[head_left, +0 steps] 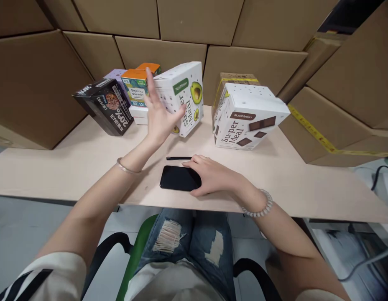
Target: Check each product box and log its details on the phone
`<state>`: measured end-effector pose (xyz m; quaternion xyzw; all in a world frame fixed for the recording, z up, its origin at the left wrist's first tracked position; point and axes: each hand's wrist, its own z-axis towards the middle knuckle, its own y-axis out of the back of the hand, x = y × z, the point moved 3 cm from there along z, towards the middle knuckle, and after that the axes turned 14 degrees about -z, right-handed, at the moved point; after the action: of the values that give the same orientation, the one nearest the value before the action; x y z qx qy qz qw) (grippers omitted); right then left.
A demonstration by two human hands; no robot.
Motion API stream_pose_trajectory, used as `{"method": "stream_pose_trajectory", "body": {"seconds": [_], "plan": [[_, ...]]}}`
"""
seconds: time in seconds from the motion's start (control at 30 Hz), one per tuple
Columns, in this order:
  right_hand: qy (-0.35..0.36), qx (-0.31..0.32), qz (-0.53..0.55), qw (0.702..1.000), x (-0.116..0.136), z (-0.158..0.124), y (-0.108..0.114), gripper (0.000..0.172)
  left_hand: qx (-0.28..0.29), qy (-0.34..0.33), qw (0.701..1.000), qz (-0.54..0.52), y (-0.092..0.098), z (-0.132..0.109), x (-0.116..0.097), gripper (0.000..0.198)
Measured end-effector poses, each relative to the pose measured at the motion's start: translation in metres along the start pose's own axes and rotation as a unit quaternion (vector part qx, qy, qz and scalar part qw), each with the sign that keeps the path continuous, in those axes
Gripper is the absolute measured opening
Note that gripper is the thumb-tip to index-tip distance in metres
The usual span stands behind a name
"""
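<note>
My left hand [161,119] is against the left side of a white Super Meal box [190,98] with avocado pictures. Its index finger points up and its thumb reaches across the box's front; the fingers are spread, and some are hidden. The box leans slightly. On the table, a black smartphone [178,178] lies flat, screen up. My right hand [211,175] grips the phone's right end, with the thumb on the near edge and fingers on the far edge. Just beyond the phone lies a thin black pen [178,158], its right end close to my right fingers.
A black box [106,104] leans at the left, beside an orange-and-blue Binking box [136,90] and a purple box [117,74]. Another white Super Meal box [244,121] with chocolate pictures stands right, before a brown carton [239,77]. Large cardboard boxes [256,69] wall the table [307,188].
</note>
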<state>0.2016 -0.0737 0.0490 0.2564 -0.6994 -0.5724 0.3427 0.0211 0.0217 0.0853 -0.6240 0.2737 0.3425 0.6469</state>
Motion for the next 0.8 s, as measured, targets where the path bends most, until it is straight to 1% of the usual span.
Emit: {"method": "stream_pose_trajectory", "body": {"seconds": [0.03,0.07,0.1,0.13,0.2,0.27,0.33,0.37,0.4,0.43,0.47,0.5,0.57,0.63,0.7,0.8], "plan": [[0.002,-0.002,-0.003,1.0,0.0,0.0,-0.001,0.083,0.028,-0.062,0.995,0.066,-0.005,0.005,0.001,0.111],[0.005,-0.004,-0.004,1.0,0.0,0.0,-0.001,0.084,0.052,-0.118,0.982,0.134,-0.01,0.01,0.004,0.111],[0.007,-0.007,-0.004,1.0,0.0,0.0,-0.002,0.084,0.071,-0.159,0.964,0.204,-0.015,0.015,0.008,0.108],[0.01,-0.009,-0.004,1.0,0.0,0.0,-0.003,0.084,0.082,-0.175,0.943,0.271,-0.02,0.02,0.013,0.101],[0.01,-0.01,-0.007,1.0,0.0,0.001,-0.003,0.083,0.074,-0.167,0.895,0.407,-0.029,0.031,0.023,0.096],[0.008,-0.007,-0.012,1.0,0.0,0.001,-0.003,0.085,0.053,-0.141,0.824,0.546,-0.036,0.04,0.03,0.097],[0.005,-0.007,-0.01,1.0,0.0,0.001,-0.003,0.09,0.053,-0.122,0.751,0.646,-0.041,0.05,0.034,0.1],[0.002,-0.01,-0.004,1.0,-0.001,0.001,-0.002,0.092,0.061,-0.119,0.728,0.672,-0.042,0.056,0.035,0.1],[-0.002,-0.017,0.004,1.0,-0.001,0.001,-0.001,0.091,0.076,-0.122,0.718,0.681,-0.043,0.062,0.036,0.099],[-0.004,-0.026,0.011,1.0,-0.002,0.002,0.0,0.088,0.095,-0.128,0.719,0.676,-0.043,0.069,0.038,0.098],[-0.006,-0.037,0.018,0.999,-0.002,0.002,0.002,0.083,0.115,-0.138,0.726,0.663,-0.042,0.077,0.041,0.097],[-0.008,-0.049,0.021,0.999,-0.003,0.002,0.003,0.076,0.146,-0.154,0.734,0.645,-0.041,0.085,0.044,0.097],[-0.018,-0.073,0.021,0.997,-0.005,0.003,0.006,0.06,0.183,-0.182,0.749,0.61,-0.038,0.103,0.052,0.1],[-0.047,-0.091,0.01,0.995,-0.007,0.004,0.008,0.048,0.2,-0.188,0.761,0.589,-0.036,0.12,0.06,0.1],[-0.081,-0.093,-0.007,0.992,-0.01,0.006,0.009,0.04,0.208,-0.187,0.775,0.567,-0.037,0.133,0.069,0.099],[-0.124,-0.069,-0.038,0.989,-0.013,0.009,0.007,0.038,0.213,-0.183,0.791,0.544,-0.04,0.147,0.079,0.099]]}}
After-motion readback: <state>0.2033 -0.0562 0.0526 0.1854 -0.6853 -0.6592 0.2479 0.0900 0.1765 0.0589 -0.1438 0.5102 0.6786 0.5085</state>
